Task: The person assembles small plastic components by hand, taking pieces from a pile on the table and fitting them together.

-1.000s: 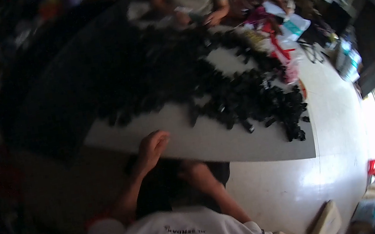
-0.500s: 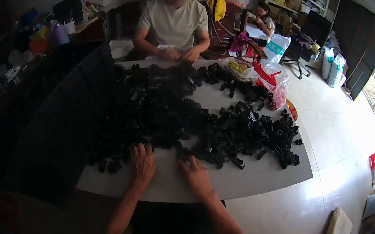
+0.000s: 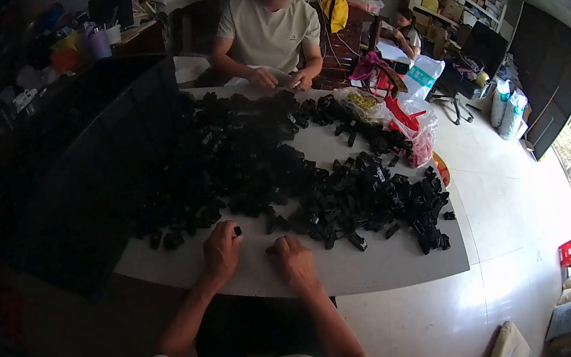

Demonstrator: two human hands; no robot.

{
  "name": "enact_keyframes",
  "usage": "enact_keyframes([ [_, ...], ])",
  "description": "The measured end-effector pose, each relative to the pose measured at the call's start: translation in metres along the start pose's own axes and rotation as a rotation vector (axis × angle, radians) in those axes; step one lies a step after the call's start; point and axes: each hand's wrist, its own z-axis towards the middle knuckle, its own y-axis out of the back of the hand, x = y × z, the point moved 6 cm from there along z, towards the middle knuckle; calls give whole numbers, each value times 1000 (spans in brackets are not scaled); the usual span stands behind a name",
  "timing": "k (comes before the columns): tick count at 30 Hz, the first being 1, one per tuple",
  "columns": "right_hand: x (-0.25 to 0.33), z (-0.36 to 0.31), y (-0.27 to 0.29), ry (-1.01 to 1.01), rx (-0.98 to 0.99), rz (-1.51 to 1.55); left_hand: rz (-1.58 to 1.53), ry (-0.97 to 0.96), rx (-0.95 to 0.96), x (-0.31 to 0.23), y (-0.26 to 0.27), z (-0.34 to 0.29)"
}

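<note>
Over the near edge of the pale table (image 3: 188,270), my left hand (image 3: 222,251) grips a small black plastic part (image 3: 237,231), whose end sticks out past the fingertips. To its right, my right hand (image 3: 293,262) is closed, thumb and fingers pressed together. A small dark bit shows at its fingertips, too small to name. Just beyond both hands spreads a wide heap of similar black plastic parts (image 3: 348,202), with a few loose pieces along its near side.
A large black bin (image 3: 97,155) stands on the left against the table. Across the table a person (image 3: 272,40) handles something pale. Clear plastic bags (image 3: 423,136), one with yellowish pieces (image 3: 363,102), lie at the far right. Another person (image 3: 406,35) sits farther back.
My left hand has drawn back slightly from the heap with a black part in its fingers. The right hand has also pulled back a little, its fingers curling. The person opposite has shifted their hands.
</note>
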Motion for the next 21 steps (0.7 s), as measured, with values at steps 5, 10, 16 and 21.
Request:
enact_keyframes([
  [5,1,6,5,-13,39,6,-416,330,131,-6,6,-13],
  [10,-10,1,-6,-86,3,-18,-609,330,83,-7,-9,-29],
  [16,-1,-8,-4,-64,-69,66,-745,517,179,1,-14,-39],
  [21,-12,-10,-11,-232,9,173,-774,448,158,6,-25,-37],
])
